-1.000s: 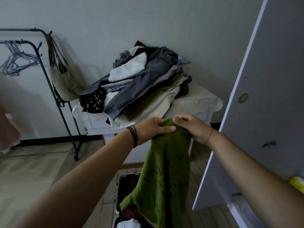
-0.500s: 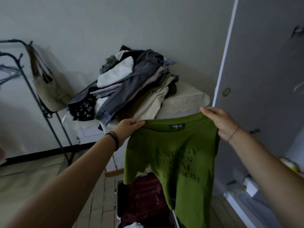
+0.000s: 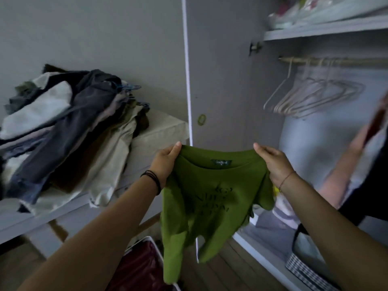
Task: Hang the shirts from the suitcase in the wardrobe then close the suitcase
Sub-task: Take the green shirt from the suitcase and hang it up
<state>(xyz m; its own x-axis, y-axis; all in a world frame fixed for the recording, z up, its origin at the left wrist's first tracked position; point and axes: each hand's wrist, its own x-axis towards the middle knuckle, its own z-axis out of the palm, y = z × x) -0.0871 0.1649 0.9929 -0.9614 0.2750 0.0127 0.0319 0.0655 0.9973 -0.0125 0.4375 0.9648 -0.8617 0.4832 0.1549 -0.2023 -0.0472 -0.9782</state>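
I hold the green shirt [image 3: 210, 196] up in front of me by its two shoulders, just below the middle of my view. My left hand [image 3: 165, 162] grips the shoulder on the 9 o'clock side, with the fingers curled into the cloth. My right hand [image 3: 273, 162] pinches the other shoulder on the 3 o'clock side in the same way. The neckline is stretched between them, with a dark label [image 3: 221, 162] inside the collar. The body hangs crumpled toward 6 o'clock, with dark lettering on the chest. The shirt touches nothing but my hands.

The suitcase [image 3: 138, 267] lies open on the wooden floor at 7 o'clock, under the shirt's hem, and its dark red lining shows. The wardrobe [image 3: 218, 80] fills the view from 12 to 4 o'clock, its open door standing behind the shirt. At 2 o'clock a rail [image 3: 336, 60] carries a bunch of pale hangers [image 3: 310, 97], well apart from the shirt. Above it, at 1 o'clock, a shelf [image 3: 325, 28] holds pale things too blurred to name. At 9 o'clock a heap of clothes [image 3: 69, 122] in grey, white and beige lies on a tabletop [image 3: 159, 133] covered with a pale cloth. Black bands circle my left wrist, and a thin cord circles my right.
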